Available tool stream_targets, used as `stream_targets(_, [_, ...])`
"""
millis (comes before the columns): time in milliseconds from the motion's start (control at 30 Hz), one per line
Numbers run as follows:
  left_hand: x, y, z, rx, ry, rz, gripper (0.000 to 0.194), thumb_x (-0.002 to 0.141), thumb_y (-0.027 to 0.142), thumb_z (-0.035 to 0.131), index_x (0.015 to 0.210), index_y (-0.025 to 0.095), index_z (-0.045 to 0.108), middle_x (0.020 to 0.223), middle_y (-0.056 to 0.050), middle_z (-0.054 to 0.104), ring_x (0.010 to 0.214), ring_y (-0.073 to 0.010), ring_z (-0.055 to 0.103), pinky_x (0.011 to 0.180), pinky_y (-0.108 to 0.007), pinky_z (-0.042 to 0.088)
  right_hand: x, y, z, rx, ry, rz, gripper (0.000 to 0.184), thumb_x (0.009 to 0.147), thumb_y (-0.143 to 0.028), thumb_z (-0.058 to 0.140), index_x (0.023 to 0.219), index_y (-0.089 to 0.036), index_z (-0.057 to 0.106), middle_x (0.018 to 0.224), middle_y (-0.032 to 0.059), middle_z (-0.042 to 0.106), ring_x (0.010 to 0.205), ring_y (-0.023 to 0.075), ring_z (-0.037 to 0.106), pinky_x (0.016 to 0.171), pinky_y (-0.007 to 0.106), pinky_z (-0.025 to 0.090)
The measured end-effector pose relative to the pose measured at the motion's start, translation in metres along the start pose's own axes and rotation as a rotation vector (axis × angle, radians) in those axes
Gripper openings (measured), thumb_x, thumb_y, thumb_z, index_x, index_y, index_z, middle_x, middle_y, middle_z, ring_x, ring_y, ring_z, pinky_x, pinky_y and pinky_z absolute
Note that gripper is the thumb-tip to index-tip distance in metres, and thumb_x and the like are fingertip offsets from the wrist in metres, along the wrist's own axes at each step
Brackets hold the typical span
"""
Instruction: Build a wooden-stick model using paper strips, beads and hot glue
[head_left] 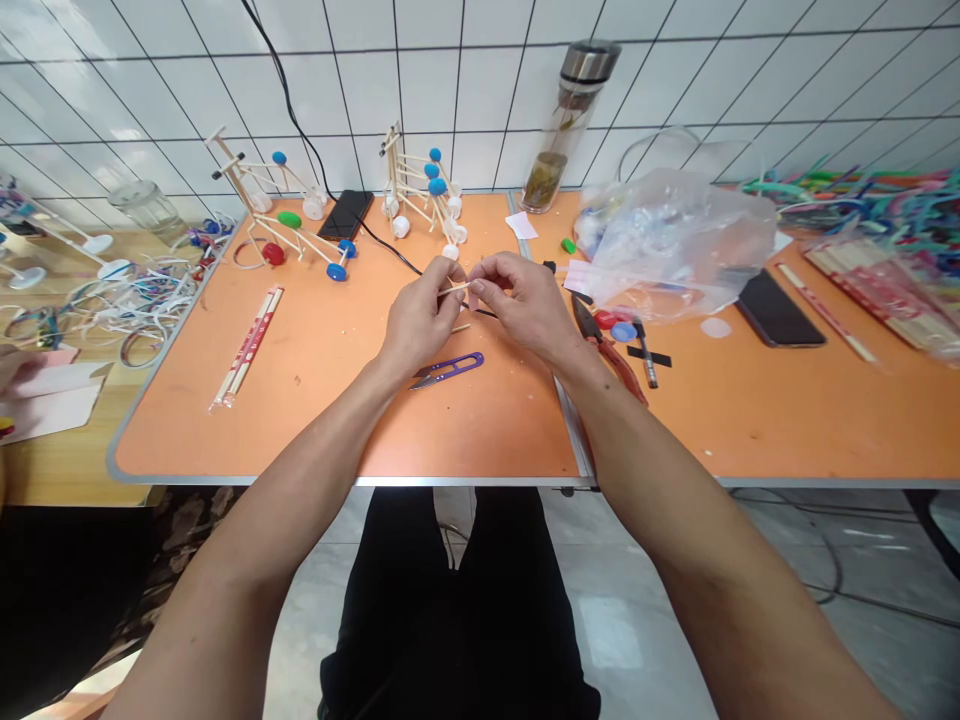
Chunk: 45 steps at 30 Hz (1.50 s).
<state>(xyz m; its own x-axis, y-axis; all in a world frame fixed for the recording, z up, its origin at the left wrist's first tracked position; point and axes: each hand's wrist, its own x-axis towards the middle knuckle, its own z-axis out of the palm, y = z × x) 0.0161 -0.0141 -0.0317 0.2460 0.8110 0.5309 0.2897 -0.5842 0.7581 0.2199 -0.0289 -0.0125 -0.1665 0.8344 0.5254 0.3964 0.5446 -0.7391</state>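
My left hand [420, 315] and my right hand [521, 300] meet above the orange table [315, 420], their fingertips pinching a short thin wooden stick [454, 288]. Between the fingers, the stick's middle is partly hidden. Just below my left hand lie purple-handled thread snips [448, 371]. Red-handled pliers [609, 350] rest under my right wrist, with a black marker pen [643, 352] beside them.
Stick models with blue caps [420, 190] stand at the back, near a black phone [345, 214]. A plastic bag [675, 245] and glass bottle [562, 125] are back right. Wrapped chopsticks [247, 345] lie left. Another person's hand [11, 365] shows far left.
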Motion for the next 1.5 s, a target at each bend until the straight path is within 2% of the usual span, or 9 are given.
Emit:
stream_targets(100, [-0.001,0.002,0.0,0.012,0.02,0.026,0.015,0.108,0.032,0.082,0.101,0.027,0.069,0.082,0.001,0.068,0.072,-0.0186,0.057,0.071,-0.033,0.038,0.0,-0.001,0.002,0.017,0.002,0.019,0.038,0.111,-0.062,0.076,0.096,-0.026,0.077,0.094,0.0043,0.081,0.093,0.0256,0.073,0.087,0.04,0.055])
stream_targets(233, [0.001,0.002,0.001,-0.067,0.046,0.014,0.024,0.108,0.04,0.083,0.096,0.026,0.068,0.081,0.001,0.064,0.07,-0.0176,0.053,0.07,-0.033,0.038,0.0,0.001,0.004,0.096,0.006,0.057,0.049,0.108,-0.073,0.079,0.099,-0.025,0.079,0.091,0.0038,0.08,0.087,0.0236,0.072,0.083,0.039,0.054])
stream_targets(333, [0.003,-0.001,0.003,-0.192,0.069,-0.01,0.033,0.108,0.051,0.085,0.095,0.026,0.067,0.085,0.001,0.066,0.074,-0.0173,0.055,0.072,-0.032,0.042,0.001,0.003,0.007,0.171,0.029,0.095,0.061,0.098,-0.084,0.085,0.102,-0.024,0.08,0.093,0.0038,0.081,0.084,0.0219,0.072,0.081,0.037,0.056])
stream_targets(467, [0.007,-0.006,0.005,-0.29,0.088,-0.02,0.04,0.106,0.059,0.086,0.096,0.025,0.068,0.086,0.001,0.067,0.074,-0.0166,0.057,0.071,-0.031,0.047,0.002,0.002,0.013,0.245,0.057,0.142,0.07,0.088,-0.093,0.089,0.094,-0.024,0.078,0.09,0.0031,0.079,0.08,0.0195,0.068,0.077,0.035,0.054])
stream_targets(700, [0.007,-0.006,0.008,-0.369,0.094,-0.023,0.044,0.105,0.065,0.087,0.096,0.025,0.069,0.082,0.0,0.068,0.077,-0.0188,0.068,0.078,-0.034,0.059,0.003,-0.001,0.023,0.344,0.088,0.187,0.077,0.077,-0.1,0.092,0.087,-0.025,0.076,0.084,0.0031,0.078,0.08,0.02,0.068,0.076,0.035,0.056])
stream_targets(1000, [0.007,-0.007,0.007,-0.443,0.11,-0.161,0.044,0.102,0.06,0.093,0.095,0.025,0.067,0.073,0.003,0.06,0.067,-0.015,0.059,0.065,-0.027,0.053,0.002,-0.006,0.031,0.384,0.137,0.251,0.068,0.082,-0.087,0.098,0.084,-0.024,0.073,0.081,0.0027,0.076,0.079,0.0197,0.07,0.075,0.034,0.059])
stream_targets(1200, [0.01,0.003,0.006,-0.601,0.092,-0.34,0.037,0.1,0.046,0.096,0.095,0.026,0.066,0.065,0.008,0.055,0.052,-0.0095,0.045,0.049,-0.021,0.04,-0.003,-0.014,0.034,0.21,0.25,0.16,0.062,0.094,-0.083,0.09,0.088,-0.024,0.075,0.085,0.0024,0.076,0.078,0.0193,0.066,0.072,0.034,0.055])
stream_targets(1367, [0.011,0.023,0.002,-0.781,0.064,-0.506,0.037,0.096,0.036,0.099,0.092,0.025,0.064,0.064,0.009,0.056,0.053,-0.0076,0.048,0.052,-0.018,0.043,-0.007,-0.02,0.036,0.106,0.29,0.126,0.049,0.104,-0.072,0.085,0.09,-0.026,0.077,0.089,0.0035,0.08,0.081,0.0223,0.069,0.08,0.038,0.059])
stream_targets(1500, [0.01,0.026,0.001,-0.839,0.041,-0.568,0.037,0.095,0.034,0.101,0.091,0.024,0.065,0.063,0.009,0.056,0.054,-0.0073,0.049,0.053,-0.017,0.042,-0.009,-0.021,0.037,0.032,0.307,0.097,0.042,0.107,-0.065,0.083,0.091,-0.027,0.078,0.09,0.0035,0.081,0.083,0.0238,0.071,0.082,0.04,0.059])
